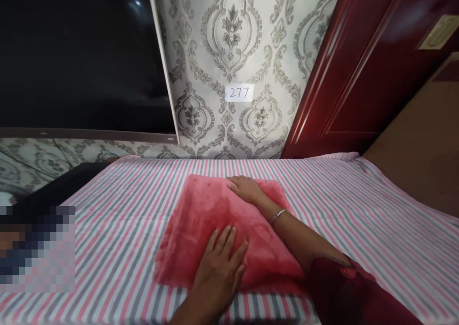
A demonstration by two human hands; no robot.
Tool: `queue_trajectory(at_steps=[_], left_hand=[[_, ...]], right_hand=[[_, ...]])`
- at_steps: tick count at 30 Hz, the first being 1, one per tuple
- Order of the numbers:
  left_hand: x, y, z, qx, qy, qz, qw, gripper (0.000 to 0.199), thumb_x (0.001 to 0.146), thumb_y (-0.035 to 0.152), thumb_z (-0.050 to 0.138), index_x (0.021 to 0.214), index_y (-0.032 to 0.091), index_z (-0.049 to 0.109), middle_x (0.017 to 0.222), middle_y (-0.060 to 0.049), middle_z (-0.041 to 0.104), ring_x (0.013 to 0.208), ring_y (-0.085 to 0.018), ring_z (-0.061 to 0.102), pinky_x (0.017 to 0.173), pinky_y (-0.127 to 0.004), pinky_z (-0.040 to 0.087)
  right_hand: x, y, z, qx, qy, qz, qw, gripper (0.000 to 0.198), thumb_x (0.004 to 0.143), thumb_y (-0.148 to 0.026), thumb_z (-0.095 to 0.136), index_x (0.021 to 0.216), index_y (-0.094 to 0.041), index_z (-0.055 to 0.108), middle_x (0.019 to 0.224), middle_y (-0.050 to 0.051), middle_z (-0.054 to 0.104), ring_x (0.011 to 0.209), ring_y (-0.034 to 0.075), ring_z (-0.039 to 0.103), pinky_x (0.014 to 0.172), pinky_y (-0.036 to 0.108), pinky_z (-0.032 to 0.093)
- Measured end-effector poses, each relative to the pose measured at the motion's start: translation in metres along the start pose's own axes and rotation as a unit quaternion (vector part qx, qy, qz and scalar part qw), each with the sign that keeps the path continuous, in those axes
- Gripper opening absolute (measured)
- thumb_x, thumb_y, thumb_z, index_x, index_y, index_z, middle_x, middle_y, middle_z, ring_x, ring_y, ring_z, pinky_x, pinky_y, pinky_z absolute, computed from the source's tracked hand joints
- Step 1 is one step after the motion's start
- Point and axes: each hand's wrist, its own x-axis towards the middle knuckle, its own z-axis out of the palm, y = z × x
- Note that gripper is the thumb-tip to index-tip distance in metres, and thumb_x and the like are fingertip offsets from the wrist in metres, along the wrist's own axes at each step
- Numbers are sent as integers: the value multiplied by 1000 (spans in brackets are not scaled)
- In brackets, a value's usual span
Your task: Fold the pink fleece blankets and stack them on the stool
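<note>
A folded plush blanket (201, 200), pinkish red and soft-looking, lies on the striped cloth in front of me. Its layers show along the left side. My left hand (218, 267) rests on the near middle of the blanket, palm down with the fingers spread. Near the far edge, my right hand (245, 189) lies flat on the top, its fingers pointing left. A silver bracelet (278, 216) circles the right wrist. Part of the blanket's right side is hidden beneath the right forearm.
A striped pink, grey and white cloth (118, 220) covers the surface. Behind it is patterned wallpaper with a paper label reading 277 (239, 92). A large dark screen (82, 57) hangs at left; a glossy red wooden panel (344, 76) stands right. A blurred patch covers the lower left.
</note>
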Motion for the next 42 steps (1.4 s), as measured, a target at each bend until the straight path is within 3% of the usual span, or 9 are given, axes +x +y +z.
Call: queue_trajectory(at_steps=[8,13,15,20,24,28,35,42], left_hand=[[3,0,-1,-15,41,-9,999,45,95,30,52,140,26,56,143,-9,59,132,-26,53,109,-49,44],[1,1,-7,-36,68,-2,997,39,95,30,51,132,22,61,137,-10,63,128,-26,57,107,-47,47],[-1,1,-10,-44,93,5,995,35,95,27,50,128,20,63,133,-10,66,127,-24,58,107,-45,46],[-18,-12,-29,-32,171,-26,984,28,92,16,49,111,18,69,126,-11,69,128,-24,56,112,-46,38],[-40,-34,-41,62,115,-125,984,41,89,21,54,129,19,64,140,-13,60,138,-34,45,112,-58,31],[-53,-42,-34,112,68,-176,976,48,86,27,60,134,24,63,150,-11,51,144,-42,31,102,-55,39],[-59,-41,-25,129,51,-183,973,52,87,28,59,138,26,60,154,-8,47,137,-42,38,93,-48,44],[-63,-46,-21,109,43,-188,975,53,88,30,58,141,27,57,157,-6,42,142,-40,33,96,-47,42]], right_hand=[[-2,3,3,20,31,-15,999,59,103,-51,25,153,-24,39,155,6,46,142,23,42,116,41,31],[-13,-9,-9,14,22,-1,1000,59,103,-50,28,157,-26,31,164,6,27,152,29,21,120,52,22],[-20,-23,-14,13,10,-42,999,59,103,-51,30,157,-29,31,166,5,21,153,32,14,120,57,18],[-36,-75,-17,43,-42,-251,966,54,104,-50,29,155,-35,33,165,0,26,154,26,14,123,52,13],[-28,-107,-7,39,-87,-319,943,58,103,-55,32,157,-33,29,166,1,19,154,27,11,123,54,8],[4,-111,4,22,-76,-300,951,68,98,-65,36,158,-33,25,166,3,18,154,31,8,121,59,7],[69,-90,26,48,-86,-184,978,67,98,-66,30,157,-34,28,165,3,24,148,33,29,117,55,27],[83,-76,46,105,-56,-175,977,63,101,-62,23,156,-33,31,159,0,39,145,30,34,117,52,27]])
